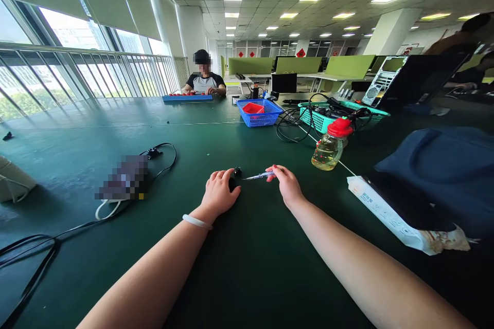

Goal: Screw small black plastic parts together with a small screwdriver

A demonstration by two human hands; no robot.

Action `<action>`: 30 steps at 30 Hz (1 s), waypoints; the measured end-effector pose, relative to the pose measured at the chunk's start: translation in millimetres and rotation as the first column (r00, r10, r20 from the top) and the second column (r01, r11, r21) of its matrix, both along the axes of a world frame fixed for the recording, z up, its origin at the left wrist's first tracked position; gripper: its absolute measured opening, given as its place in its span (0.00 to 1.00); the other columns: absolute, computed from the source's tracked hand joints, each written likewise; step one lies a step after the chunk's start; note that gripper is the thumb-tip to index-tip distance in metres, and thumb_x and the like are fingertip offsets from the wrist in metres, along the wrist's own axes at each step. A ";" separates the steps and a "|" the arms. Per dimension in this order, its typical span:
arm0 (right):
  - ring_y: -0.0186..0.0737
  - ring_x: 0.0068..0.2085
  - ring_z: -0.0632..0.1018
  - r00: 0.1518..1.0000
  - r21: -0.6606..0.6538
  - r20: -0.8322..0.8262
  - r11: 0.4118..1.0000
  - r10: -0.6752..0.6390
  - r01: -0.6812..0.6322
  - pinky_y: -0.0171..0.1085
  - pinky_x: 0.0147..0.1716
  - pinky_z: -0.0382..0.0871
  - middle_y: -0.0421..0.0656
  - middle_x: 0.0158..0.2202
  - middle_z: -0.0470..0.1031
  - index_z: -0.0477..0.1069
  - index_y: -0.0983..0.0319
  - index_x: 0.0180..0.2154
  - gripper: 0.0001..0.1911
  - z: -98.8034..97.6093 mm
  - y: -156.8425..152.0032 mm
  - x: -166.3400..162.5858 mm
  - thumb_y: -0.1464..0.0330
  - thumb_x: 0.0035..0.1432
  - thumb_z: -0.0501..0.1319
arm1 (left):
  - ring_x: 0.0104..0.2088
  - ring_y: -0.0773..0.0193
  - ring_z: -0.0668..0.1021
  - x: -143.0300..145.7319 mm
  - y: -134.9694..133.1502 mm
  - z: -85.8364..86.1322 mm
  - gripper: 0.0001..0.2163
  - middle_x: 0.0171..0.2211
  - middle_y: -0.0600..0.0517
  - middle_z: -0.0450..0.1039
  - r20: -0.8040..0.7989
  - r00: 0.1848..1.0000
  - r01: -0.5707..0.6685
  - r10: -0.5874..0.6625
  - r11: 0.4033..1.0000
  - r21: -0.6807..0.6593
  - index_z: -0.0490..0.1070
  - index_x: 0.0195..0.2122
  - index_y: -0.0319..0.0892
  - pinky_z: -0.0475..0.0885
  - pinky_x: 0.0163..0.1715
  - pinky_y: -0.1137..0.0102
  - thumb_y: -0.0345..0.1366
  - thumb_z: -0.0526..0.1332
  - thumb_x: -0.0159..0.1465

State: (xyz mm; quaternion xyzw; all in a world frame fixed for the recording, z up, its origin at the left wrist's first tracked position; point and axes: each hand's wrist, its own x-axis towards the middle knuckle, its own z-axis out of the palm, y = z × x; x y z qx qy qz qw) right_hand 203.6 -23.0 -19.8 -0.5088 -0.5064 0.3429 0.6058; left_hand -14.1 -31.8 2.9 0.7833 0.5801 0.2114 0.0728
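- Dark green tabletop (239, 267): lies under everything; its far edge is well beyond the red-lidded bottle (328, 151), where a person (204, 84) sits.
- Dark blue bag (455, 175): right of the bottle, walling off that side.
- Teal basket (320, 121): just beyond the bottle, black cables spilling over its left rim.
- Blue basket (259, 119): beyond and left of the bottle, a wide stretch of tabletop between it and the hands.
- Left hand (219, 193): well left of the bottle, fingers bent, thumb spread away; I cannot tell whether it grips anything. Open room on its outer side.
- Right hand (287, 185): nearer the bottle, on its left with a gap between, pinching a screwdriver-like tool.
- Screwdriver-like tool (259, 176): left of the bottle, tip pointing farther left.
- Small black part (237, 170): left of the bottle, at the left fingertips.
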 end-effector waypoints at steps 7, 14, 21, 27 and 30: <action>0.46 0.42 0.80 0.997 0.028 0.060 0.998 0.052 -0.053 0.45 0.46 0.69 0.44 0.34 0.81 0.75 0.59 0.41 0.26 -1.8 0.8 -3.1 0.44 0.57 0.58 | 0.63 0.48 0.64 1.5 2.6 -1.7 0.28 0.59 0.42 0.69 -0.012 1.000 -0.013 0.013 1.000 0.005 0.58 0.66 0.44 0.60 0.62 0.54 0.43 0.58 0.65; 0.45 0.44 0.80 0.963 -0.031 0.204 0.984 0.179 -0.177 0.46 0.49 0.68 0.43 0.38 0.82 0.76 0.56 0.44 0.17 -2.9 0.1 -6.1 0.53 0.61 0.59 | 0.62 0.49 0.65 2.7 3.9 -3.3 0.25 0.59 0.44 0.70 -0.077 0.997 -0.002 0.001 1.000 -0.013 0.61 0.64 0.47 0.61 0.61 0.53 0.34 0.56 0.65; 0.46 0.38 0.80 0.991 0.007 0.020 0.991 0.136 -0.136 0.46 0.49 0.67 0.41 0.25 0.78 0.76 0.58 0.35 0.25 3.0 -4.2 -5.4 0.44 0.58 0.57 | 0.62 0.45 0.65 -1.4 2.0 1.2 0.27 0.61 0.42 0.68 -0.067 0.990 -0.128 0.127 0.992 -0.019 0.58 0.66 0.46 0.61 0.59 0.50 0.36 0.56 0.65; 0.44 0.32 0.79 0.996 0.009 -0.082 0.999 0.038 -0.038 0.46 0.46 0.68 0.40 0.23 0.76 0.75 0.59 0.31 0.29 0.6 0.9 -2.8 0.39 0.54 0.57 | 0.62 0.43 0.63 1.1 0.4 3.6 0.21 0.59 0.48 0.71 -0.090 0.996 -0.011 0.009 0.999 -0.031 0.68 0.59 0.52 0.59 0.59 0.47 0.45 0.60 0.64; 0.44 0.32 0.79 0.991 0.001 -0.127 0.999 0.036 -0.036 0.46 0.47 0.67 0.40 0.22 0.76 0.76 0.59 0.31 0.30 -1.1 3.0 -1.8 0.38 0.53 0.57 | 0.59 0.47 0.68 2.9 0.6 4.4 0.14 0.55 0.48 0.74 -0.106 0.994 0.018 -0.022 0.999 -0.038 0.72 0.51 0.50 0.60 0.58 0.49 0.44 0.58 0.66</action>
